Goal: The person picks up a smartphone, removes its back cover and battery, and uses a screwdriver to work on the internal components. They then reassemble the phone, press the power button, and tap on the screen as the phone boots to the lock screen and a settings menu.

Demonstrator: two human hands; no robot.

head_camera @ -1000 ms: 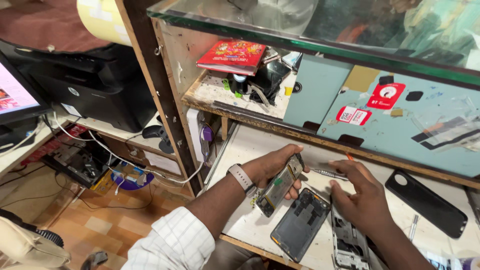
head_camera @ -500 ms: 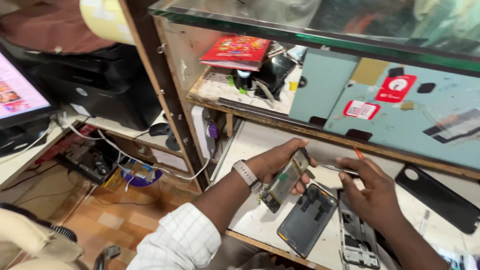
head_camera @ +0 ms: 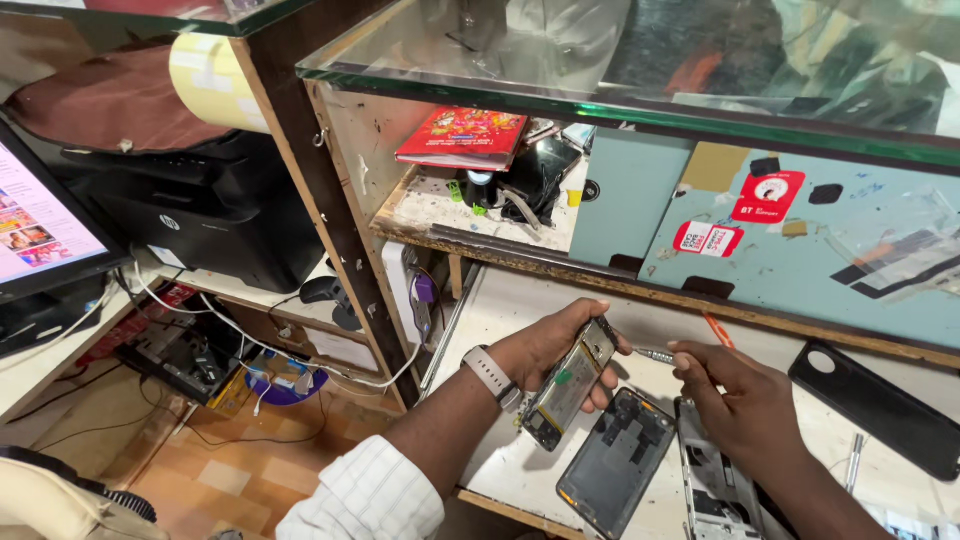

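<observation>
On the shelf (head_camera: 440, 205) above the tabletop (head_camera: 520, 310) I see a red booklet (head_camera: 462, 138) lying flat and, beside it, a heap of dark gadgets and cables I can't sort out. My left hand (head_camera: 548, 345) holds an opened phone body (head_camera: 568, 383) tilted above the tabletop, fingers curled round its edges, thumb along the upper side; the watch (head_camera: 490, 373) sits on that wrist and a white striped sleeve (head_camera: 365, 500) covers the forearm. My right hand (head_camera: 745, 400) comes in from the lower right, fingers pinched on a slim metal tool (head_camera: 653, 354), probably a screwdriver, whose tip points at the phone body's top end; whether it touches I can't tell. Below the hands a dark phone panel (head_camera: 612, 462) lies flat, and a second stripped frame (head_camera: 712, 488) is partly hidden under my right wrist. A black back cover (head_camera: 880, 405) lies further right, cut off by the edge.
</observation>
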